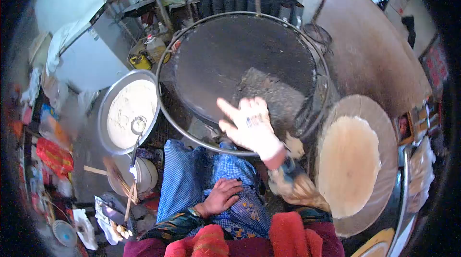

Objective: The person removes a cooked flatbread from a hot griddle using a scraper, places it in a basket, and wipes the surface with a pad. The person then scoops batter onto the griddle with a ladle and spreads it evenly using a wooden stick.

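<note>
My right hand (247, 125) is over the near edge of a large round dark griddle (216, 55), fingers partly spread, with the index finger and thumb apart. Just beyond its fingers a dark, flat, roughly rectangular piece (273, 96) lies on the griddle; whether the hand touches it I cannot tell. My left hand (223, 197) rests flat on the blue checked cloth over my lap, holding nothing. A metal basin (103, 125) of pale batter stands left of the griddle, with a ladle (138, 125) in it. Right of the griddle, a thin round flatbread (348, 165) lies on a round mat (384, 127).
A metal ring (187, 137) surrounds the griddle. Below the basin is a pale bucket (146, 175) with a brush (120, 180). A brown board (374, 50) stands at the upper right. Bottles (154, 45) and a shelf are at the upper left, and red packages (54, 158) lie far left.
</note>
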`<action>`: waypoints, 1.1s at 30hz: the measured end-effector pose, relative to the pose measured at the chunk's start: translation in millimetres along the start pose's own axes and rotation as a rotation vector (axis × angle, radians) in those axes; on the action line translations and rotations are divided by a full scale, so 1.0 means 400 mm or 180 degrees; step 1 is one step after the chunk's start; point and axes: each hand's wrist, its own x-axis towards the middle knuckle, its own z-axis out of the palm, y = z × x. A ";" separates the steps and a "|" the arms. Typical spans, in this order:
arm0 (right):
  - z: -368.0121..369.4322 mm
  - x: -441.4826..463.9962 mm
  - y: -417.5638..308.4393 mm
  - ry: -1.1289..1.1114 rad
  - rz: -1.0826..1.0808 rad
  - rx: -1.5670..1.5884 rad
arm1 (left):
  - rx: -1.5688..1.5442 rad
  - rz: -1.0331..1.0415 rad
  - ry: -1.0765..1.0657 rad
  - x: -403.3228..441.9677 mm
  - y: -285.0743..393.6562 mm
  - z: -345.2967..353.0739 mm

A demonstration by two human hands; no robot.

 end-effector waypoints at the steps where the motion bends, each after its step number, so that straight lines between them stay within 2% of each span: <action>1: 0.078 0.054 0.022 -0.0118 0.0222 0.0014 | -0.0051 -0.0017 0.0022 -0.005 -0.014 -0.002; 3: 0.269 0.079 0.088 0.0238 0.0592 -0.0751 | -0.0175 -0.0080 0.0081 -0.017 -0.035 -0.004; 4: 0.314 0.090 0.117 0.0085 0.0669 -0.0772 | -0.0225 -0.0109 0.0128 -0.018 -0.050 -0.007; 6: 0.310 0.078 0.156 -0.0292 0.0735 -0.0772 | -0.0416 -0.0244 0.0130 -0.027 -0.074 -0.008; 9: 0.288 0.049 0.156 -0.0694 0.0379 -0.1002 | -0.0803 -0.0286 0.0309 -0.043 -0.120 -0.031; 10: 0.300 0.064 0.114 -0.0768 0.0200 -0.1165 | -0.0907 -0.0347 0.0413 -0.044 -0.132 -0.037; 13: 0.307 0.250 -0.081 -0.0919 0.0162 -0.0310 | -0.1186 -0.0510 0.0558 -0.053 -0.144 -0.047; 15: 0.414 0.361 -0.125 -0.0193 -0.0011 -0.0144 | -0.1333 -0.0633 0.0672 -0.057 -0.142 -0.054; 17: 0.531 0.470 -0.155 0.0649 0.0005 -0.0211 | -0.1873 -0.1326 0.0797 -0.071 -0.173 -0.070; 18: 0.452 0.526 -0.187 -0.0033 0.0234 0.0263 | -0.2143 -0.1653 0.0880 -0.075 -0.195 -0.074; 20: 0.470 0.553 -0.223 0.0066 0.0361 -0.0116 | -0.1704 -0.1613 0.1611 -0.050 -0.297 -0.219; 21: 0.473 0.519 -0.221 0.0383 0.0310 0.0323 | -0.1302 -0.1502 0.2046 -0.026 -0.364 -0.308; 23: 0.539 0.432 -0.170 0.0175 0.0394 0.0951 | -0.0116 -0.1346 0.3027 0.040 -0.514 -0.518; 24: 0.499 0.371 -0.143 -0.0036 0.0416 0.0796 | 0.0442 -0.1443 0.3380 0.086 -0.580 -0.617; 25: 0.435 0.309 -0.100 -0.0122 0.0484 0.1092 | 0.0516 -0.1665 0.3437 0.122 -0.643 -0.696; 27: 0.356 0.195 0.024 -0.0257 0.0770 0.0644 | -0.0929 -0.1988 0.3276 0.184 -0.809 -0.789; 29: 0.165 0.147 0.121 -0.0847 0.1547 0.0208 | -0.2836 -0.1454 0.2667 0.118 -1.178 -0.781; 31: 0.101 0.099 0.265 -0.0659 0.2244 -0.0202 | -0.2772 -0.1474 0.2279 0.184 -1.164 -0.816; 33: 0.244 0.010 0.462 0.0448 0.2352 -0.1171 | -0.2585 -0.1483 0.2165 0.236 -1.103 -0.816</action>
